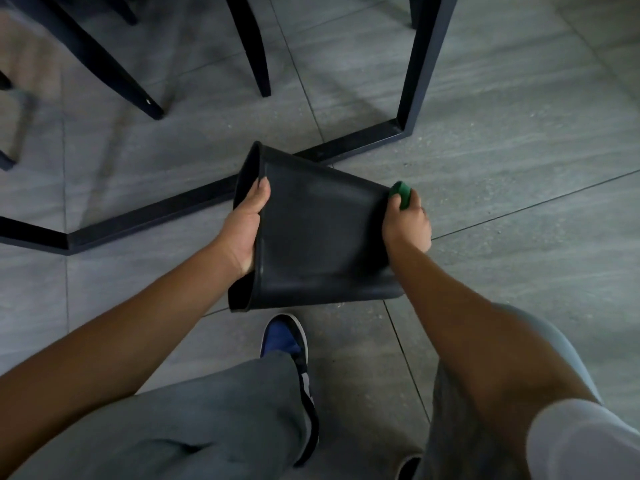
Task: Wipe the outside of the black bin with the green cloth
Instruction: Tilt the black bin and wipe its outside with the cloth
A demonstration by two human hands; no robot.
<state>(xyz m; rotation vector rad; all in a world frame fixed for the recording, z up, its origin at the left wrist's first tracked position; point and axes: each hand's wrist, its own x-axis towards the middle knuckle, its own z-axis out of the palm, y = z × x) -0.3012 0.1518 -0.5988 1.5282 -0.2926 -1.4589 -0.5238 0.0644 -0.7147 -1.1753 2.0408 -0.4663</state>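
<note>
The black bin (pixel 318 237) is held on its side above the floor, its open mouth pointing left and its base to the right. My left hand (pixel 244 226) grips the rim, thumb on the outer wall and fingers inside. My right hand (pixel 407 225) is closed around the bunched green cloth (pixel 401 194), pressed against the bin's base end at the upper right. Only a small part of the cloth shows above my fingers.
A black metal table frame (pixel 349 142) runs along the grey tiled floor behind the bin, with an upright leg (pixel 426 60) at the right. Dark chair legs (pixel 256 46) stand at the top. My blue shoe (pixel 282 341) and grey trousers are below.
</note>
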